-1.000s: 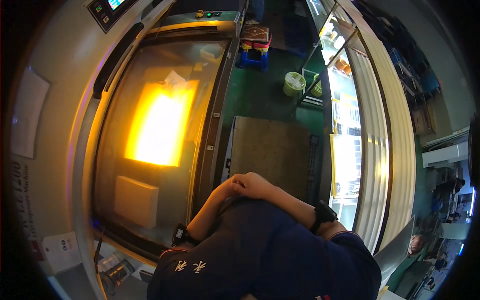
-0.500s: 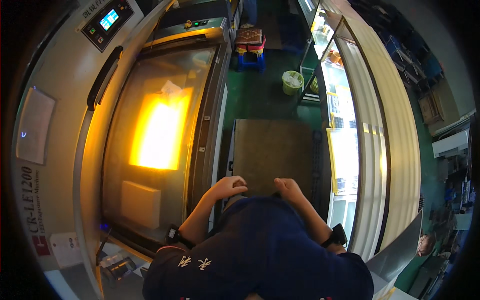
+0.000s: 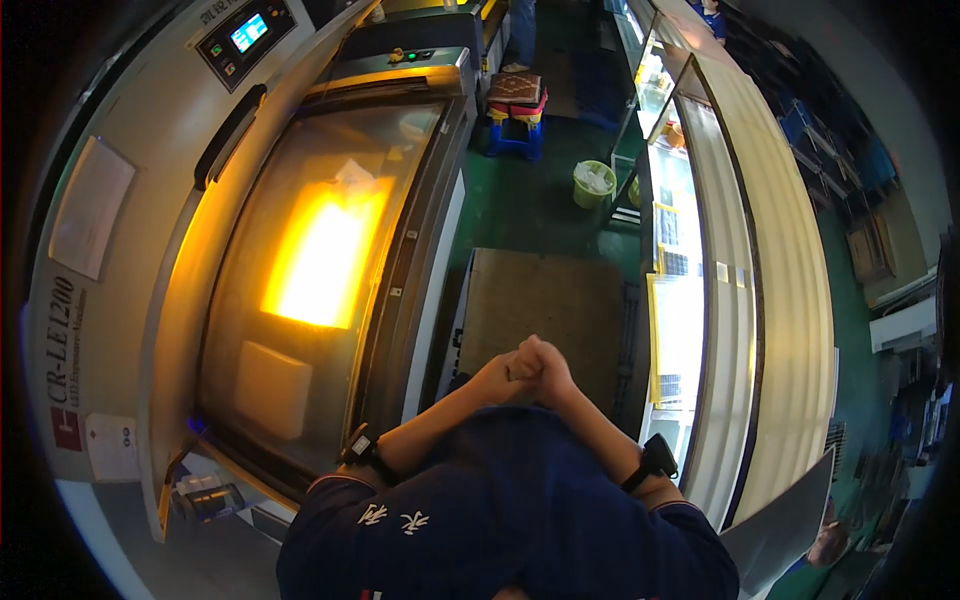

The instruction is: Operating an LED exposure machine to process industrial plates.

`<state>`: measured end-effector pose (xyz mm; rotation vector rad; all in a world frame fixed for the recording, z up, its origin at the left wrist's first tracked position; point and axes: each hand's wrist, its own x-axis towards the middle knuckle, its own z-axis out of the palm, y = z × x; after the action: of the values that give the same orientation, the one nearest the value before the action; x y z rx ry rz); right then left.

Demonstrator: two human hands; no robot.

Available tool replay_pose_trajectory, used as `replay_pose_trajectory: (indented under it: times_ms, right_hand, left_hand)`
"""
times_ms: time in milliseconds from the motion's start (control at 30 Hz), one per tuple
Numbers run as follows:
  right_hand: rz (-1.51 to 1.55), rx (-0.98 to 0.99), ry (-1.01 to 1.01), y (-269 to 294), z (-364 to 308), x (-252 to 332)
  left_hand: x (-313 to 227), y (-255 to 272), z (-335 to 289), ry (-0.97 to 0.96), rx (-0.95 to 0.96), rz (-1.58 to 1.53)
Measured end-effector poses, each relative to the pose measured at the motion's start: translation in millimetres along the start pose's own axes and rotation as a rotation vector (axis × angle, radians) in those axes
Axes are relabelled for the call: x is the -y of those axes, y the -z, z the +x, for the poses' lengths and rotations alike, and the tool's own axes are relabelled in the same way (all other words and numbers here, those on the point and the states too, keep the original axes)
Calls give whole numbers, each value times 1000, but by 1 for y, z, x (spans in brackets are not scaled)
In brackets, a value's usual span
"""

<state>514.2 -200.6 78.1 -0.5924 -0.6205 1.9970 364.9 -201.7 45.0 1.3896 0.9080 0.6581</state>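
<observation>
Left hand (image 3: 494, 382): fingers partly hidden where right hand (image 3: 545, 370) meets it; anything between the palms cannot be told. Glare washes out detail within lit patch (image 3: 322, 260). Screen (image 3: 248, 33) readout too small to read. Co-worker's legs (image 3: 522, 38) cut off above. Far-right stacks (image 3: 815, 145) blurred, possibly panels.

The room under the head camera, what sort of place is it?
Probably a factory workshop. There's a big machine with a glowing yellow window, a control panel with a screen, and a brightly lit bench.
</observation>
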Motion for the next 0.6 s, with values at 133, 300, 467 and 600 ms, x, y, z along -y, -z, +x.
replay_pose_trajectory:
  times_ms: [133, 300, 467, 600]
  right_hand:
    - [-213, 125, -364, 2, -3, -1]
    - [-341, 283, -615, 6, 3, -11]
    - [-489, 512, -599, 3, 7, -25]
    - [-426, 569, -735, -11, 14, -17]
  left_hand:
    - [13, -16, -36, 330, 82, -37]
    - [8, -25, -53, 213, -63, -114]
    - [15, -21, -72, 398, 12, -81]
    - [11, -16, -78, 370, -60, -96]
